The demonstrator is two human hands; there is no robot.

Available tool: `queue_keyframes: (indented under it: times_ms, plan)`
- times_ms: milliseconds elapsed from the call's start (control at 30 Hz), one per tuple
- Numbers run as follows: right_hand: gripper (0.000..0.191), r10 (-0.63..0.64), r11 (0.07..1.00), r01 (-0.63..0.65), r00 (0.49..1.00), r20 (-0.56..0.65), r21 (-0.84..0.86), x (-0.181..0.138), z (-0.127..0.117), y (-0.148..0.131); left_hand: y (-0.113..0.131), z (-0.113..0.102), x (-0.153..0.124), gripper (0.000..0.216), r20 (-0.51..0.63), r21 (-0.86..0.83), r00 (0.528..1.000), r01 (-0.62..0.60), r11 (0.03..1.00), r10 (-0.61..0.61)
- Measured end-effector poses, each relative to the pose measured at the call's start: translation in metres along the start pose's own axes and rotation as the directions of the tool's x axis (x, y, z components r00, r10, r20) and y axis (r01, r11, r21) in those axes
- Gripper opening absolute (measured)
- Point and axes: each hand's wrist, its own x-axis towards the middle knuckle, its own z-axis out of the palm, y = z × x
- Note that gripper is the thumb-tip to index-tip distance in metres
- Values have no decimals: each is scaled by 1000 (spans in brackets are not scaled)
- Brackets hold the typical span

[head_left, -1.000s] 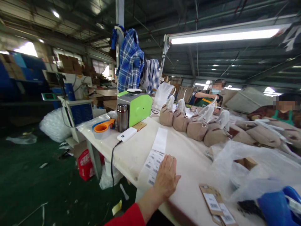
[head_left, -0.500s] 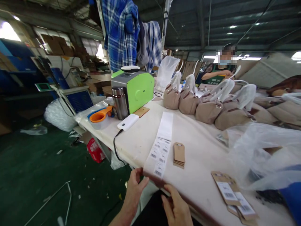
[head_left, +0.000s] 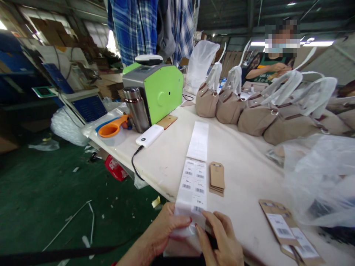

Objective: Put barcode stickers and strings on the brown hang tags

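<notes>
A white strip of barcode labels (head_left: 188,192) runs down the table to its front edge. My left hand (head_left: 163,231) is closed on the near end of the strip, thumb lying on top and fingers beneath. At the lower right of the same strip, my right hand (head_left: 220,236) has thumb and index finger at the bottom label, in a loose pinch. Just right of the strip lies a small stack of brown cardboard tags (head_left: 217,175). Farther right are several brown tags bearing white barcode labels (head_left: 281,226), overlapping one another.
A green and grey machine (head_left: 166,94), a steel flask (head_left: 137,111), a white power bank (head_left: 149,136) and an orange tape dispenser (head_left: 111,128) stand at the left. Beige handbags (head_left: 256,118) line the back. Clear plastic (head_left: 321,184) lies right. A person (head_left: 273,66) works beyond.
Both hands have come up to the near end of the label strip. My left hand has taken hold of it and lifted it at the table edge. The view has shifted slightly.
</notes>
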Motion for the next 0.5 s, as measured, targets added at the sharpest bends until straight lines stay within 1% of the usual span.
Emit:
queue_keyframes:
  times_ms: [33,100,167,233,300,500]
  plan:
    - [29,-41,999,40,999,-16,-29,3,-1,-1,0,1,1,42,28,-4,999,-15,1000,15]
    - [32,-71,997,71,997,-18,-34,10,-1,-2,1,5,0,39,87,-29,996,-36,999,38]
    - [31,-41,998,42,999,-13,38,15,1,-2,4,10,-1,36,126,-63,991,-45,997,53]
    - [28,14,991,-14,1000,1,131,18,3,-2,7,13,-2,35,150,-87,987,-44,995,57]
    - [25,69,977,-74,997,27,200,20,5,-1,8,14,-2,37,142,-75,988,-58,995,68]
    - [26,254,907,-270,963,93,322,23,5,2,6,11,4,32,31,48,996,-89,995,87]
